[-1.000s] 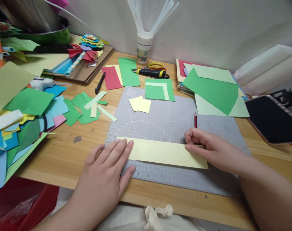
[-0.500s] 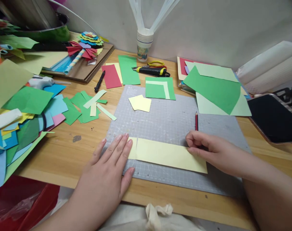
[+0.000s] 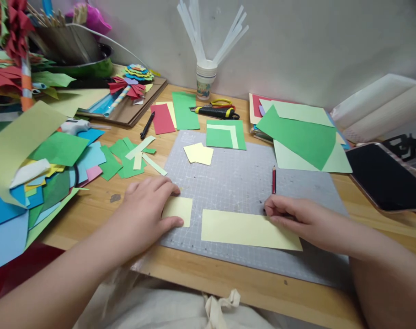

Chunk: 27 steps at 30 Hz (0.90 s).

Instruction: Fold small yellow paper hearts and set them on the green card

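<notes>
A small pale yellow paper square [image 3: 181, 211] lies on the grey cutting mat [image 3: 225, 183]. My left hand [image 3: 153, 201] grips it at its left, fingertips at the far edge and thumb at the near edge. To the right, separated by a gap, is a long pale yellow paper strip [image 3: 242, 226]. My right hand [image 3: 292, 212] has its fingers curled and pinches the strip's far right edge. A red and black pencil [image 3: 274, 179] points away just beyond that hand, which hides its near end. Two small yellow pieces [image 3: 199, 154] rest farther up the mat.
Green and pale offcuts [image 3: 134, 157] lie left of the mat, beside a heap of coloured paper [image 3: 53, 183]. Behind are a black pen [image 3: 147, 125], a utility knife [image 3: 216, 112] and paper cups with straws [image 3: 205, 82]. Stacked sheets [image 3: 297, 137] and a tablet [image 3: 388, 176] sit right.
The left hand has gone from lying flat to gripping the small square. Square and strip have moved apart, widening the gap between them. The right hand stays at the strip.
</notes>
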Available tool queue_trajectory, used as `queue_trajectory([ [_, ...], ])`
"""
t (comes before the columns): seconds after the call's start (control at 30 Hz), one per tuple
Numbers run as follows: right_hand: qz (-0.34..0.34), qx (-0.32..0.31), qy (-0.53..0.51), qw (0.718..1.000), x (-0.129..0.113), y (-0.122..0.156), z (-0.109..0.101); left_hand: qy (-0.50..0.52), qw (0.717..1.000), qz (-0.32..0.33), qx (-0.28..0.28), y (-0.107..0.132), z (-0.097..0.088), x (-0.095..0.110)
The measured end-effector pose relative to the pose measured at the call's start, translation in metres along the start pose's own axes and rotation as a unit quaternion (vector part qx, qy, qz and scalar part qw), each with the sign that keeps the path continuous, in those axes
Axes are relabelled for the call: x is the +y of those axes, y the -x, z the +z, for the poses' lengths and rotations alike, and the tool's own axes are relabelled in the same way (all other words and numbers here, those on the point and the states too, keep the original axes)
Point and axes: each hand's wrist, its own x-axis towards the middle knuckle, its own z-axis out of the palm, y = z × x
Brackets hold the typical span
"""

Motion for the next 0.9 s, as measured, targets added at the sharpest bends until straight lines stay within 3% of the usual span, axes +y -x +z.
queue_trajectory([
  [0.2, -0.028, 0.014, 0.017, 0.999, -0.004, -0.001, 0.001, -0.002, 0.993, -0.015, -0.115, -0.024, -0.017, 0.007],
  [0.3, -0.035, 0.025, 0.032, 0.999, -0.007, -0.002, 0.002, 0.070, 0.985, -0.039, -0.153, -0.040, -0.027, 0.009],
  [0.37, -0.040, 0.032, 0.044, 0.998, -0.009, -0.002, 0.002, 0.121, 0.985, -0.083, -0.085, -0.060, -0.030, 0.007],
  [0.47, -0.041, 0.035, 0.052, 0.997, -0.012, -0.001, 0.002, 0.118, 0.987, -0.107, -0.031, -0.096, -0.024, 0.002],
  [0.63, -0.042, 0.041, 0.054, 0.997, -0.015, -0.001, 0.000, 0.065, 0.994, -0.086, 0.034, -0.140, -0.001, -0.001],
  [0.7, -0.040, 0.041, 0.049, 0.997, -0.014, -0.002, 0.000, 0.038, 0.991, -0.094, 0.082, -0.138, 0.001, 0.006],
  [0.8, -0.058, 0.043, 0.027, 0.997, -0.010, -0.003, -0.001, 0.022, 0.989, -0.072, 0.126, -0.114, -0.004, 0.024],
  [0.83, -0.072, 0.048, 0.014, 0.996, -0.008, -0.002, -0.002, 0.032, 0.992, -0.045, 0.110, -0.102, -0.005, 0.030],
  [0.9, -0.101, 0.063, -0.022, 0.993, -0.006, -0.001, -0.003, 0.122, 0.992, -0.011, -0.002, -0.075, -0.006, 0.040],
])
